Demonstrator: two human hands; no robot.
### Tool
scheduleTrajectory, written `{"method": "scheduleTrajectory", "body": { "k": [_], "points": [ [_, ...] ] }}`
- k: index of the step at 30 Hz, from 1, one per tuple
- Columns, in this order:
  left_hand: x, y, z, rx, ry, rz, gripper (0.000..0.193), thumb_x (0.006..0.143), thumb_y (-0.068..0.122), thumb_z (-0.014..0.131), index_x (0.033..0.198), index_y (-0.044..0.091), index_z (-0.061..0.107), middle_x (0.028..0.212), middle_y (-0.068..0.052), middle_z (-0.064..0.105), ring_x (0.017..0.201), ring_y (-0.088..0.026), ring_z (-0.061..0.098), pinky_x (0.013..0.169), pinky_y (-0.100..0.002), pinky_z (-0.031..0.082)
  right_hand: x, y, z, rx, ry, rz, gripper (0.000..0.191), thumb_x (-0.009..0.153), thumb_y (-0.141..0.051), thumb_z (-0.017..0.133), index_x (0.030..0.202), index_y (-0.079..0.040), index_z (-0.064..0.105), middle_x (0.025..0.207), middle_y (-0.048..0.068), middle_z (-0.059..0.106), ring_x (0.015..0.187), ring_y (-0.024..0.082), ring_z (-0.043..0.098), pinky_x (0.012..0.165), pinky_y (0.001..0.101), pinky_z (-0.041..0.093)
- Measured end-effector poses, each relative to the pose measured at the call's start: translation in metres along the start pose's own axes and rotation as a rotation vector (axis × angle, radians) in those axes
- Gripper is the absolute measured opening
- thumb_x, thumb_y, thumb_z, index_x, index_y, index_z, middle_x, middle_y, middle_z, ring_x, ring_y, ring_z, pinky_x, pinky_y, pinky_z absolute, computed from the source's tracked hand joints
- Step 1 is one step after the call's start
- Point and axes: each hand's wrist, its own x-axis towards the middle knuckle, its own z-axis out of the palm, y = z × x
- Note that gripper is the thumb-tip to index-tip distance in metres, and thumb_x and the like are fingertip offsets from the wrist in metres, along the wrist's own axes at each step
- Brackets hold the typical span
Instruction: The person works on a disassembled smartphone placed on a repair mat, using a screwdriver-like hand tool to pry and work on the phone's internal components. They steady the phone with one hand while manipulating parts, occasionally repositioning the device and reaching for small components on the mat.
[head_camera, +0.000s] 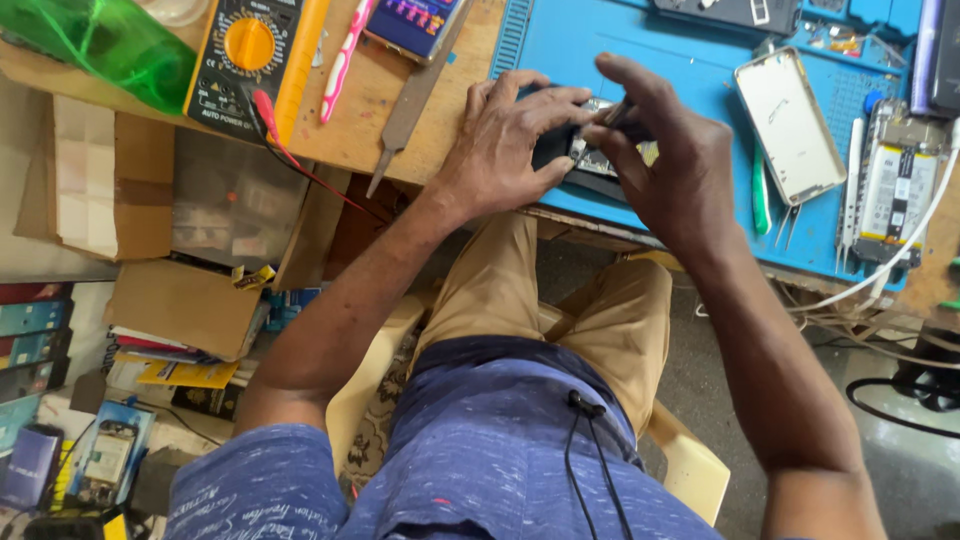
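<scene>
**Blue mat, an opened phone, two hands at work**

Blue rubber covered the right half of the wooden bench (440, 95), and on this mat (690, 60), at its near edge, lay a small opened phone (598, 160) with its insides showing. It sat close to the person's body, likely so both hands could reach it without stretching.

The left hand (505, 140) lay flat over the phone's left end, fingers spread and curled down around the edge, gripping it as if to keep it from sliding. The right hand (665, 160) came in from the other side with thumb and forefinger pinched together over the phone's middle. A thin dark tool seemed to sit in that pinch, though the fingers hid too much of it to be sure.

Around the work, parts were laid within easy reach: a pale back cover (790, 125) face down on the mat, a second stripped phone (895, 185) showing its battery near the right edge, and tweezers (790, 225) between them. To the left, off the mat, stood a yellow meter (250, 50) with a red lead, a pink toothbrush (342, 62) and a metal file (415, 95). A green plastic bottle (100, 40) rested in the far corner.
</scene>
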Motion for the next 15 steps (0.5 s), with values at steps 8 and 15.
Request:
{"method": "scheduleTrajectory", "body": {
  "k": [8,15],
  "points": [
    [-0.001,-0.001,0.003,-0.008,0.013,0.006,0.044,0.082,0.026,0.077,0.125,0.021,0.070,0.147,0.003,0.062,0.135,-0.027,0.048,0.114,-0.050,0.031,-0.003,0.006,0.001,-0.058,0.121,0.029,0.053,0.100,-0.012,0.087,0.143,-0.008,0.055,0.101,0.010,0.074,0.088,0.018,0.075,0.078,0.0326,0.061],
    [-0.001,0.000,0.002,-0.030,-0.007,0.014,0.046,0.081,0.028,0.078,0.125,0.018,0.069,0.147,0.001,0.061,0.136,-0.029,0.046,0.113,-0.051,0.030,0.005,-0.006,-0.001,-0.067,0.067,-0.057,0.056,0.098,-0.007,0.087,0.144,-0.011,0.057,0.121,0.014,0.073,0.094,0.023,0.074,0.081,0.0348,0.061]
  ]
}}
